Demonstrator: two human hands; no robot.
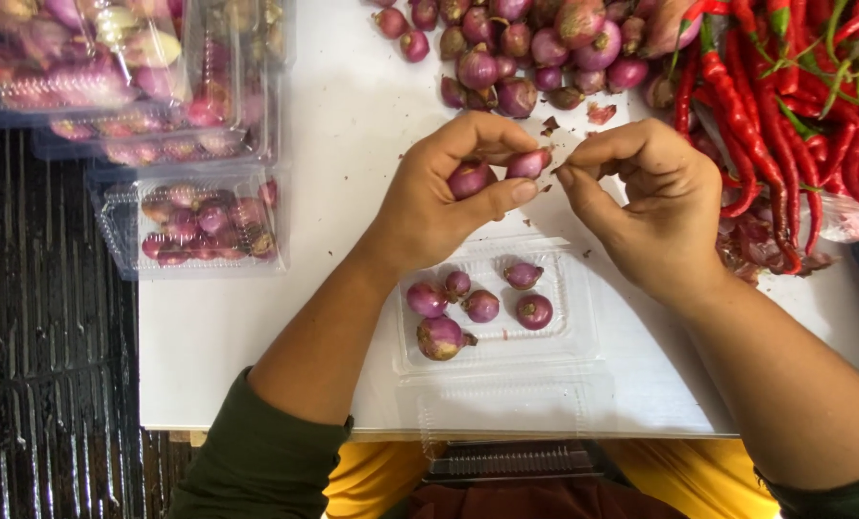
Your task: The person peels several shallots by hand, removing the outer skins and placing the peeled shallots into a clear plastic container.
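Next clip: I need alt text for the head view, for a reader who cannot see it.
The left hand holds two shallots while the right hand pinches at one's tip, above an open clear clamshell tray holding six shallots on a white table. Loose shallots and red chillies lie beyond; filled trays stack at left.

Clear glossy plastic tray (574, 336), matt white tabletop (257, 327), papery-skinned shallots (478, 67), glossy smooth chillies (766, 115)

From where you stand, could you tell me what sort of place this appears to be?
Probably a produce packing spot at a market stall or small shop. A loose heap of shallots lies beside red chillies on a white table, and closed clear boxes of shallots are stacked at the table's left.
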